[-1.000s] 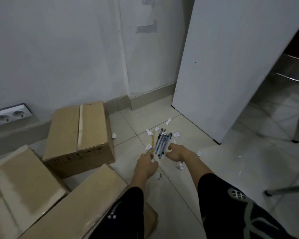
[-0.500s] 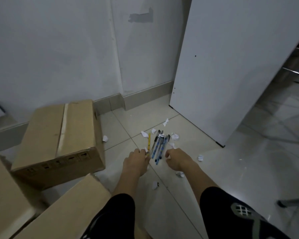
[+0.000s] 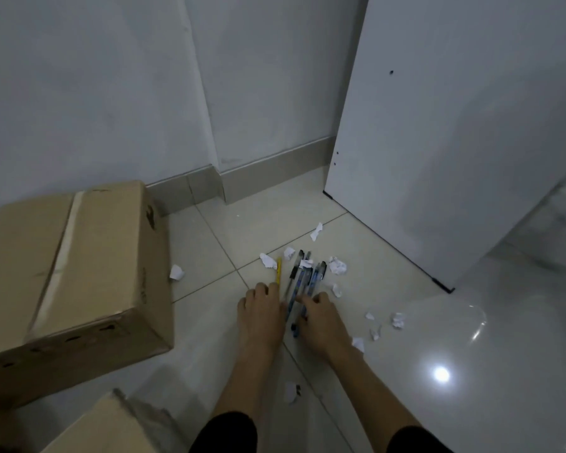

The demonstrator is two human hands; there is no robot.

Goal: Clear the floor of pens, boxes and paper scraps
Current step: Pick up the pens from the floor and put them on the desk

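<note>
Hands (image 3: 262,308) closer, hiding pens (image 3: 303,282) (blurred).

Support surface: pale tiled floor (image 3: 406,403) with thin grout lines. Lying directly on it: a cluster of blue and black pens (image 3: 303,282) laid side by side, one yellow pen (image 3: 278,271) just beside them, crumpled white paper scraps (image 3: 337,266) scattered around the cluster, and two cardboard boxes (image 3: 69,282) at left.
</note>
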